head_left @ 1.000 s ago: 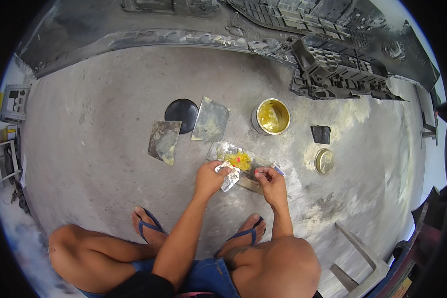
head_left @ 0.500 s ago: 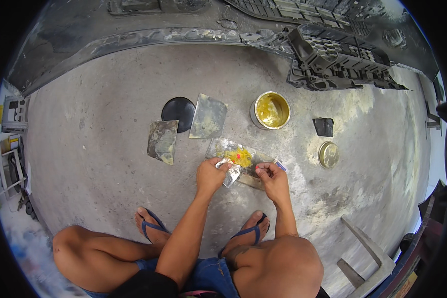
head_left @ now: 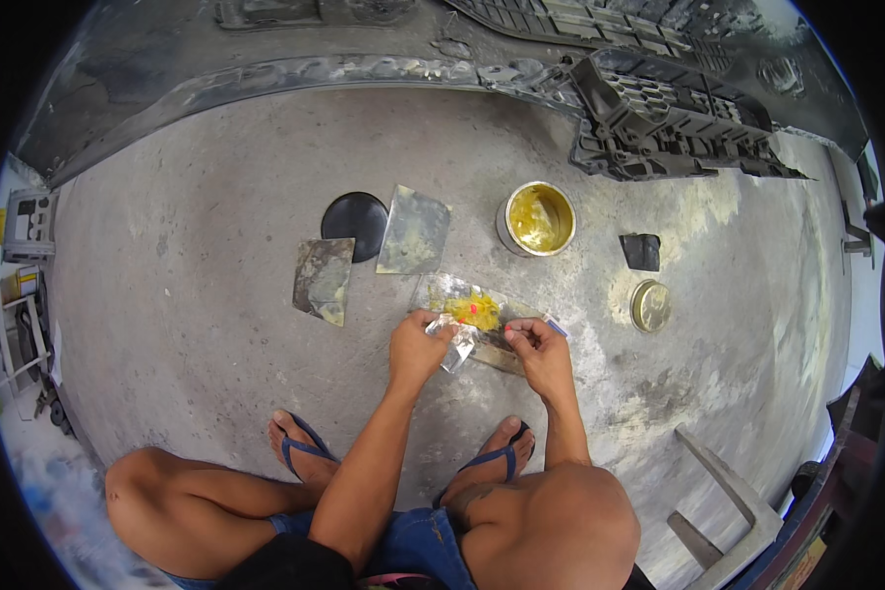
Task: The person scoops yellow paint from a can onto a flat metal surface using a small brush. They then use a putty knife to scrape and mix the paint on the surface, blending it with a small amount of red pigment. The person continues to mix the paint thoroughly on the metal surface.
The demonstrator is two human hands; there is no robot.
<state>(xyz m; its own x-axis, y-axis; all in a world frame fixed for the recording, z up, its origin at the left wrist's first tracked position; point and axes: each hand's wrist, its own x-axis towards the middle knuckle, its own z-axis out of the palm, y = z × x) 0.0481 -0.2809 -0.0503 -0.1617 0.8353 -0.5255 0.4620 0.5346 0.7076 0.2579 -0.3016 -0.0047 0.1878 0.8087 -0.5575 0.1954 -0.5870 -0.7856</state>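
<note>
Beyond the board (head_left: 437, 289), a lane of bare floor (head_left: 474, 226) runs far: plates (head_left: 413, 231) blocking its left, can (head_left: 507, 236) guarding its right!

The left grip (head_left: 418, 348) holds crumpled silver foil (head_left: 458, 348).

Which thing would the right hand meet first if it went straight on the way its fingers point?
Most likely the yellow paste on the smeared board, ahead and leftward of the right hand. Its height above the board is unclear, so it might pass over.
</note>
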